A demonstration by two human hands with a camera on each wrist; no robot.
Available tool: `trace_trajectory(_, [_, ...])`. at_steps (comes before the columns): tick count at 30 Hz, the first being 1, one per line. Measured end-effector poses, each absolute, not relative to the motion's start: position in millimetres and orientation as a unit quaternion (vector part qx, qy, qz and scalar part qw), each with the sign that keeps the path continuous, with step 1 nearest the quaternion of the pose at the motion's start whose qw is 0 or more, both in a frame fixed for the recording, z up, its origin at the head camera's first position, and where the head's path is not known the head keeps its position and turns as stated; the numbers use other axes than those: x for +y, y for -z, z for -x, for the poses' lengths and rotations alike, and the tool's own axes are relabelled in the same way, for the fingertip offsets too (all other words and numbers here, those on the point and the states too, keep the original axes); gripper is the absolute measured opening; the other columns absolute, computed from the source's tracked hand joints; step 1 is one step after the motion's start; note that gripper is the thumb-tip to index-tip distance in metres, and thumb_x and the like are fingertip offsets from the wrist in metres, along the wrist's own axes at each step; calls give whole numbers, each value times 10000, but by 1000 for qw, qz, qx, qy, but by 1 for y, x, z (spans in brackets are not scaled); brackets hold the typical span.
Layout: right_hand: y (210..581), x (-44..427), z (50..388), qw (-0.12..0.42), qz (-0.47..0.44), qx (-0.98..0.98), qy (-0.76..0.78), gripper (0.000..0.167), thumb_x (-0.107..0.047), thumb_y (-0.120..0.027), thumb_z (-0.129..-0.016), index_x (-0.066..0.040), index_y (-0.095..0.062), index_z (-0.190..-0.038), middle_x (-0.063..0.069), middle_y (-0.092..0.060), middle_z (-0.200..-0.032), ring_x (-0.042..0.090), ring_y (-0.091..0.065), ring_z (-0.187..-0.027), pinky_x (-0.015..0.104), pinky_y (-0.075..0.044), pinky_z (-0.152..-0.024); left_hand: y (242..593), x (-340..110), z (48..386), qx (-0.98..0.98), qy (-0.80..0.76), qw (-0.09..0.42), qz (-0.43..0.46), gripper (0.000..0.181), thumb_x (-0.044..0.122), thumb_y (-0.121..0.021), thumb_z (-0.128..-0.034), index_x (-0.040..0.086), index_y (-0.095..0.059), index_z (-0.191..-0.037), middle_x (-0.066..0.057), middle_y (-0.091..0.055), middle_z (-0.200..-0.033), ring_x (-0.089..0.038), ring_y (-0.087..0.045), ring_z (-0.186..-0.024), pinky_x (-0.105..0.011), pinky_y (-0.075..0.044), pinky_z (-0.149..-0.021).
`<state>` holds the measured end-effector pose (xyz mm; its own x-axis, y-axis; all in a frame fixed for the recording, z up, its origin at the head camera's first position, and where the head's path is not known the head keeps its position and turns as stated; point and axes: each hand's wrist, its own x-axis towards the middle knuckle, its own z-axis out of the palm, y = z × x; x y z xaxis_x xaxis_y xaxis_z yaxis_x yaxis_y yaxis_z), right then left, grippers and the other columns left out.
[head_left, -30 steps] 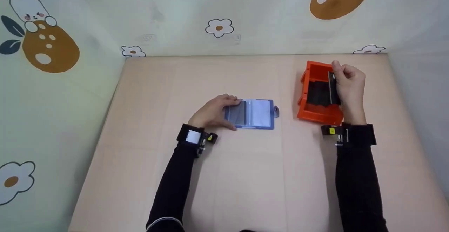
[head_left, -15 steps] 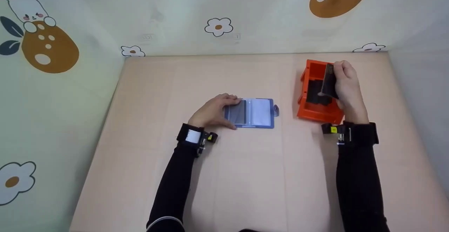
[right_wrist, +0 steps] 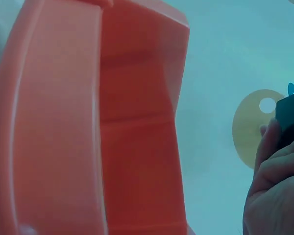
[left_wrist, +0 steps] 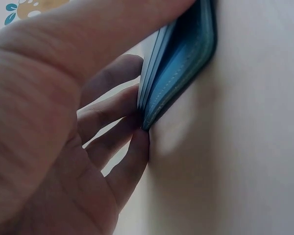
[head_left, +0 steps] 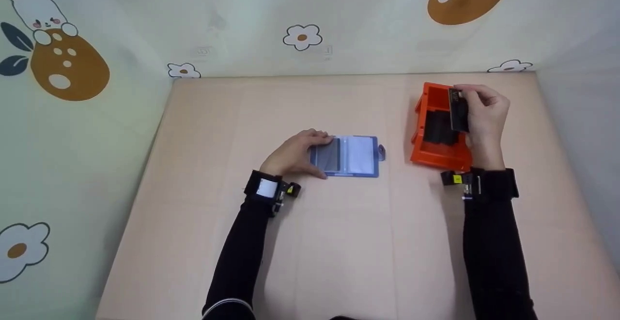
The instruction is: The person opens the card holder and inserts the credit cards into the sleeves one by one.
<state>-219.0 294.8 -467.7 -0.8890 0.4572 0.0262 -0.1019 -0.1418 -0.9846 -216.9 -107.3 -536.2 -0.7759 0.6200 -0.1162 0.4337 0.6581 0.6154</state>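
Note:
A blue card holder (head_left: 361,156) lies spread flat on the table, with clear sleeves. My left hand (head_left: 293,154) grips its left edge, thumb at the near side and fingers at the far side; in the left wrist view the thumb lies over the holder's layered sleeves (left_wrist: 154,73). Above the right side of an orange bin (head_left: 438,158), my right hand (head_left: 487,116) pinches a black card (head_left: 457,110) held upright. More black cards (head_left: 437,127) lie inside the bin. The right wrist view shows the bin wall (right_wrist: 54,117) close up and the black card (right_wrist: 290,117) in the fingers.
The pale wooden table (head_left: 339,242) meets a patterned backdrop (head_left: 358,20) behind the bin and holder. Each wrist wears a black band with a small camera. Table surface lies between the holder and the bin.
The black card in my right hand has turned and come up from the bin, with lettering now showing at its top. My left hand and the card holder have stayed in place.

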Motion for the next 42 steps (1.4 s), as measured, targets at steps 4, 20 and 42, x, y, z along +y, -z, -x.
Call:
trace_trajectory(4, [462, 295, 215, 140, 125, -614, -767, 256, 46, -563, -983, 16, -758, -1146, 58, -713, -1091, 166, -664, -952, 195, -604, -763, 537, -107, 217, 895, -296, 159, -294, 982, 374, -993, -648, 199, -554, -1509, -74, -526, -1555, -263, -463, -1443, -396, -377, -1213])
trace_trajectory(20, [460, 287, 211, 92, 68, -640, -760, 608, 68, -779, -863, -102, -582, -1412, 93, -714, -1179, 199, -745, -932, 247, -617, -831, 537, -107, 218, 895, -295, 162, -294, 994, 366, -992, -651, 176, -541, -1516, -82, -520, -1559, -271, -447, -1461, -392, -352, -1230])
trace_trajectory(42, [492, 170, 197, -66, 1, -689, -722, 208, 23, -543, -1038, -9, -478, -1233, 90, -690, -1151, 117, -732, -959, 240, -614, -809, 536, -107, 217, 895, -291, 161, -297, 994, 402, -986, -651, 175, -544, -1512, -65, -520, -1564, -259, -464, -1447, -379, -357, -1226])
